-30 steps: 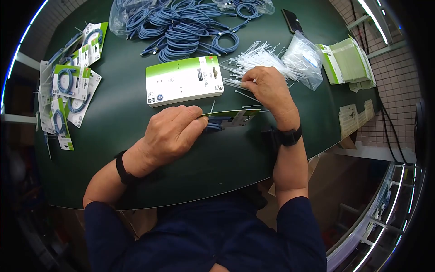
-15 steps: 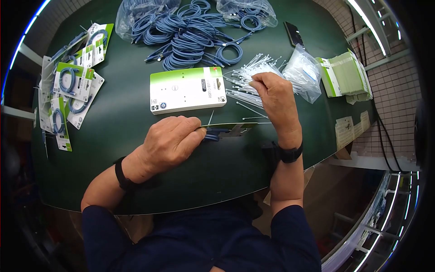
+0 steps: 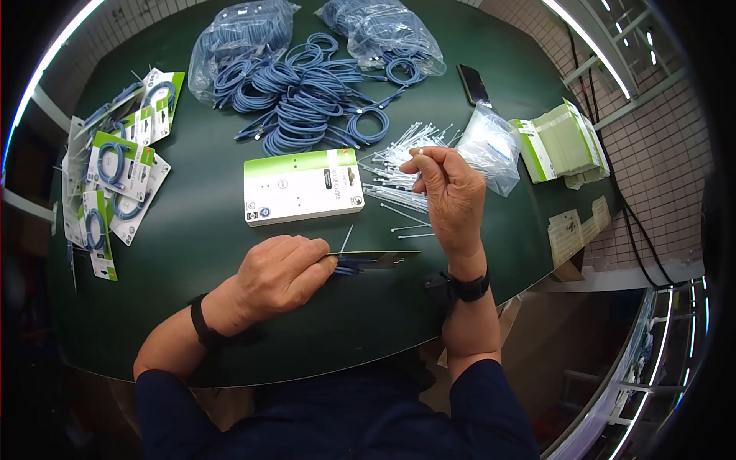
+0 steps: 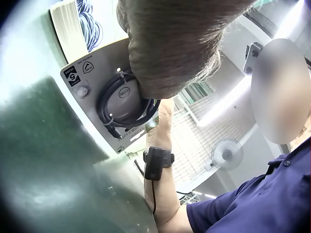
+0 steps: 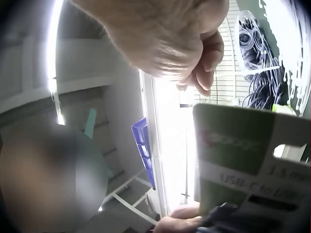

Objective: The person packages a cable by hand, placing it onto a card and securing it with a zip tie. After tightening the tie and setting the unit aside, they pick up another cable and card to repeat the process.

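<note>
My left hand [image 3: 284,270] grips a cardboard cable card [image 3: 392,259] edge-on above the table's near part. In the left wrist view a dark blue coiled cable [image 4: 103,103] lies against the card's printed face, bound by small white ties. A thin cable tie [image 3: 347,238] pokes up from the card beside my left fingers. My right hand [image 3: 454,195] is raised at the near side of a loose pile of white cable ties [image 3: 392,162]. Its thumb and forefinger pinch a cable tie, of which the small white end [image 3: 421,152] shows.
A stack of printed cards [image 3: 295,192] lies ahead of my left hand. Behind it are a heap of blue cables [image 3: 303,126] and bagged cables [image 3: 387,34]. Finished-looking cable cards [image 3: 115,165] overlap at left. A bag of ties [image 3: 491,149], a phone [image 3: 473,83] and green-white cards [image 3: 567,142] lie right.
My right hand has lifted back from the cable-tie pile, pinching a tie. My left hand keeps its grip on the card. The head view has shifted, showing more of the bagged cables.
</note>
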### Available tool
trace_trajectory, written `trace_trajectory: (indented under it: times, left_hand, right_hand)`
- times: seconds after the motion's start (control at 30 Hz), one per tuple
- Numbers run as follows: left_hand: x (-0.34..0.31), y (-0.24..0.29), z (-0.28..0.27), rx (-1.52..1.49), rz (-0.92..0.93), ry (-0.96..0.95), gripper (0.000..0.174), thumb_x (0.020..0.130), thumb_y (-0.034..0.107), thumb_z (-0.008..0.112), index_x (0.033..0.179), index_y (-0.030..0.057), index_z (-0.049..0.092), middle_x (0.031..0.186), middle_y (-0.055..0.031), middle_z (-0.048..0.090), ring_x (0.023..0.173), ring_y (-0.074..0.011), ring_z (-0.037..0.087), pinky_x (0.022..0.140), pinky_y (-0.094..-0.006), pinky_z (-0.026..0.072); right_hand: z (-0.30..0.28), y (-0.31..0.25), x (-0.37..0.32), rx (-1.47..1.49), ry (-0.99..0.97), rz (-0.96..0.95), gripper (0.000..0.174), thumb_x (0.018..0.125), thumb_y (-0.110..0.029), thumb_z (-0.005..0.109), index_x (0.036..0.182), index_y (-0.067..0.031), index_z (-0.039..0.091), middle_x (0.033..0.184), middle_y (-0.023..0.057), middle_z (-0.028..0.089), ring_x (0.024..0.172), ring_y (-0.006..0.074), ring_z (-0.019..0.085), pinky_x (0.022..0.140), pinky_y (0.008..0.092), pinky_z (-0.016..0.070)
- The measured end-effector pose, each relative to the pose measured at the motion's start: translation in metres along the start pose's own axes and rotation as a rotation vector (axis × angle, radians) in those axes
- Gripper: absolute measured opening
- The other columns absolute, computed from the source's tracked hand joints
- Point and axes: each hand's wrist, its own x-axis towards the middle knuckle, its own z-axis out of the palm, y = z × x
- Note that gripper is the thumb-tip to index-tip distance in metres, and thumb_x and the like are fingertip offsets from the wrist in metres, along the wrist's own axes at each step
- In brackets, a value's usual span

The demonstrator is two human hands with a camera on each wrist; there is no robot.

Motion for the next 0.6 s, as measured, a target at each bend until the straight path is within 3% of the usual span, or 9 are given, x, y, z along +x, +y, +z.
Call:
trace_trajectory:
  times: [0.03, 0.13, 0.27, 0.4, 0.53, 0.6]
  left_hand:
    - [-0.001, 0.000, -0.001, -0.001, -0.002, -0.006, 0.017, 0.079, -0.002, 0.079, 0.090, 0.0011, 0.066, 0.089, -0.0102, 0.068, 0.068, -0.0232, 0.068, 0.058, -0.0330, 0.0557]
    - [-0.002, -0.002, -0.001, 0.013, 0.028, -0.029, 0.016, 0.080, 0.000, 0.077, 0.092, 0.0007, 0.067, 0.089, -0.0104, 0.068, 0.071, -0.0230, 0.069, 0.060, -0.0331, 0.0568]
    - [-0.001, -0.003, -0.003, 0.001, 0.056, 0.001, 0.017, 0.079, 0.002, 0.076, 0.095, 0.0000, 0.069, 0.091, -0.0119, 0.069, 0.073, -0.0244, 0.070, 0.062, -0.0332, 0.0579]
    - [-0.002, -0.004, -0.005, -0.021, 0.084, -0.004, 0.020, 0.078, 0.003, 0.076, 0.096, -0.0015, 0.070, 0.093, -0.0139, 0.069, 0.074, -0.0265, 0.070, 0.063, -0.0340, 0.0584]
    - [-0.004, -0.005, 0.002, -0.005, 0.143, 0.031, 0.016, 0.073, 0.002, 0.075, 0.087, 0.0004, 0.070, 0.091, -0.0104, 0.067, 0.072, -0.0207, 0.069, 0.063, -0.0311, 0.0585]
    - [-0.007, -0.005, 0.004, -0.025, 0.129, 0.008, 0.017, 0.074, 0.003, 0.076, 0.089, -0.0009, 0.070, 0.092, -0.0119, 0.068, 0.073, -0.0229, 0.070, 0.064, -0.0327, 0.0590]
  right_hand:
    - [0.001, -0.001, -0.001, 0.004, 0.001, 0.005, 0.015, 0.103, -0.009, 0.069, 0.110, 0.0036, 0.072, 0.096, 0.0101, 0.077, 0.071, 0.0081, 0.063, 0.062, 0.0218, 0.0510]
    - [0.006, 0.000, -0.002, 0.458, -0.092, 0.164, 0.014, 0.102, -0.010, 0.070, 0.108, 0.0019, 0.073, 0.104, 0.0107, 0.077, 0.075, 0.0096, 0.064, 0.065, 0.0223, 0.0507]
    - [0.011, 0.015, -0.003, 0.638, -0.102, 0.207, 0.013, 0.102, -0.011, 0.071, 0.108, 0.0003, 0.073, 0.107, 0.0108, 0.076, 0.079, 0.0128, 0.066, 0.068, 0.0237, 0.0520]
    - [0.016, 0.015, -0.006, 0.637, -0.091, 0.402, 0.016, 0.102, -0.014, 0.072, 0.109, -0.0004, 0.072, 0.103, 0.0102, 0.075, 0.080, 0.0124, 0.069, 0.068, 0.0222, 0.0533]
    - [0.028, 0.020, -0.011, 0.585, -0.125, 0.450, 0.017, 0.102, -0.016, 0.072, 0.108, -0.0009, 0.071, 0.099, 0.0090, 0.075, 0.080, 0.0104, 0.070, 0.068, 0.0197, 0.0541]
    - [0.035, 0.024, -0.014, 0.575, -0.134, 0.473, 0.017, 0.102, -0.016, 0.072, 0.108, 0.0000, 0.071, 0.099, 0.0096, 0.076, 0.080, 0.0103, 0.071, 0.067, 0.0195, 0.0548]
